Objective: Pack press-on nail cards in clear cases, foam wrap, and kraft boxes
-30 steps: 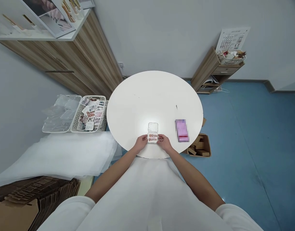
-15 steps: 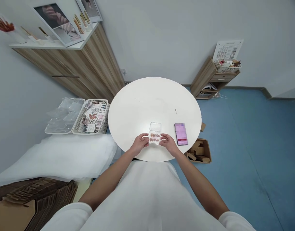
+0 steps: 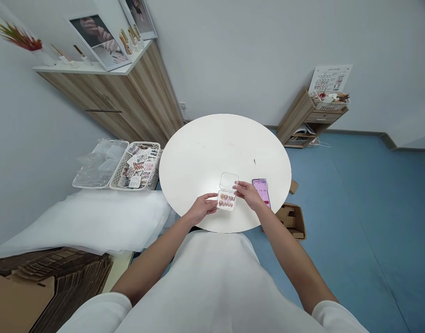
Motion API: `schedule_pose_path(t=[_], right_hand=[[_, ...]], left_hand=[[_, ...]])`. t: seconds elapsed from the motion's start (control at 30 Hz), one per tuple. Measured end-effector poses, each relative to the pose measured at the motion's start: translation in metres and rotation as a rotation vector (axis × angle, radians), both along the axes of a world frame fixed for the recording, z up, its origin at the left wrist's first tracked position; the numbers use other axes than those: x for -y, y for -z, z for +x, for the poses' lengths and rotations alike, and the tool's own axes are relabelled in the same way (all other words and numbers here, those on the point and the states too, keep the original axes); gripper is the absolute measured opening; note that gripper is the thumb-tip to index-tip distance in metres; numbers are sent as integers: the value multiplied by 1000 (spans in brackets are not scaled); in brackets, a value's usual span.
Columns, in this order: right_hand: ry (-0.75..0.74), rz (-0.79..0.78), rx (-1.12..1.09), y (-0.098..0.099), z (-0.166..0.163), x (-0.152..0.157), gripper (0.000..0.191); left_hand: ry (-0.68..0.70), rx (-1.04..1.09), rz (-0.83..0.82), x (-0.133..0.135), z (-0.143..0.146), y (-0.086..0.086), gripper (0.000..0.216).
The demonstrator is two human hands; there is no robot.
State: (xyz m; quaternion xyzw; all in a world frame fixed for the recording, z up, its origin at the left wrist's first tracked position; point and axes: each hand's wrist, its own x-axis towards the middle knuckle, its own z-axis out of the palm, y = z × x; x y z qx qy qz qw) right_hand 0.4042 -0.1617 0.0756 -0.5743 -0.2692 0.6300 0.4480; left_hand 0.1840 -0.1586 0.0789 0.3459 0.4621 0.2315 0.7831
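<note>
A small clear plastic case of press-on nails point(image 3: 226, 200) is over the near part of the round white table point(image 3: 198, 162), its transparent lid point(image 3: 229, 181) swung up. Inside the case lie two rows of pinkish, glittery nails. My left hand point(image 3: 202, 207) grips the case's left edge between thumb and fingers. At the other side, my right hand point(image 3: 247, 193) has its thumb and fingers closed on the right edge of the lid, near the hinge. A phone with a pink screen point(image 3: 261, 190) lies just beyond my right hand, partly covered by it.
White baskets stand left of the table, one with nail cards point(image 3: 138, 169), the other with clear plastic packaging point(image 3: 101, 164). A cardboard box point(image 3: 292, 219) sits on the floor at right. Flattened cartons point(image 3: 70, 282) and white foam sheets point(image 3: 94, 222) are at lower left.
My right hand has moved up from the case's right side to the lid. The case is now slightly tilted and farther right, with my left hand still on it.
</note>
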Motion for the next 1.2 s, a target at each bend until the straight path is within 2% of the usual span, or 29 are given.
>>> schedule_pose_path(t=[0.23,0.37,0.57,0.8,0.9,1.07,1.2], right_hand=[[-93,155,123,-7,-1,3,31],[-98,215,57,-12,-2,10,25],[-78,155,-105,-13,-2,23,24],[-55,116,-111,-18,-2,36,30],[-1,95,-120,-14,-5,44,40],[80,39,-37,-5,-10,50,57],[127,38,-39,-7,-16,48,51]], left_hand=[[-55,3,-86,4,-1,1,41],[-62,28,-115,4,3,-1,38],[-103,87,-153,4,9,-4,37],[-77,149,-121,3,16,-4,33],[-75,145,-111,4,21,-5,31],[5,50,-24,6,23,-8,35],[65,-115,86,6,21,-8,42]])
